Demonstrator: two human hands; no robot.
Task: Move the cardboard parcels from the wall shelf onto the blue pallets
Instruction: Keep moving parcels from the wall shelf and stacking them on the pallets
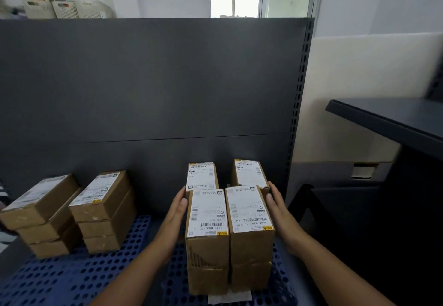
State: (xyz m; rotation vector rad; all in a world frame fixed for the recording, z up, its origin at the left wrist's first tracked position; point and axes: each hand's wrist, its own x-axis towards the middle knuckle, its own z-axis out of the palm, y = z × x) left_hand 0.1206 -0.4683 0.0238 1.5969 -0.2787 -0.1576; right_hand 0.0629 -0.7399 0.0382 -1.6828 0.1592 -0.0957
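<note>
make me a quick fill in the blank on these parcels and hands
The left hand and right hand lie flat, fingers straight, against the outer sides of ___ side-by-side near stacks.
The pallets under the parcels are ___.
The stack just left of the left hand is ___ parcels high.
Missing words: two; blue; three.

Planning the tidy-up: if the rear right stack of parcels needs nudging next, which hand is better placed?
Right. The right hand lies open beside the front right stack, its fingertips by the rear right stack. The left hand is opposite, against the front left stack.
</note>
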